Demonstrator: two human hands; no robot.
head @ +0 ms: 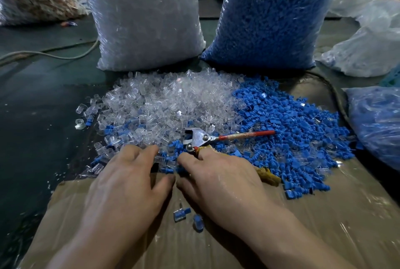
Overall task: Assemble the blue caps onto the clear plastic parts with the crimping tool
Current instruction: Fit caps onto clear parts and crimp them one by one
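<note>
A heap of clear plastic parts [164, 99] lies beside a heap of blue caps [287, 130] on the cardboard [324, 225]. The crimping tool [198, 136] rests where the two heaps meet, with its metal head to the left and its red handle [249, 134] pointing right. My right hand [220, 180] lies over the tool's yellow-wrapped handle [268, 176] and holds it, forefinger and thumb reaching among the blue caps. My left hand [127, 182] rests at the pile's near edge, fingers stretched onto mixed parts, thumb apart. I cannot see anything held in it.
Two capped clear pieces [180, 214] lie on the cardboard between my wrists. A big bag of clear parts [142, 19] and a big bag of blue caps [270, 17] stand behind the heaps. More bags sit at the right [376, 125], and a cord [54, 54] runs at the left.
</note>
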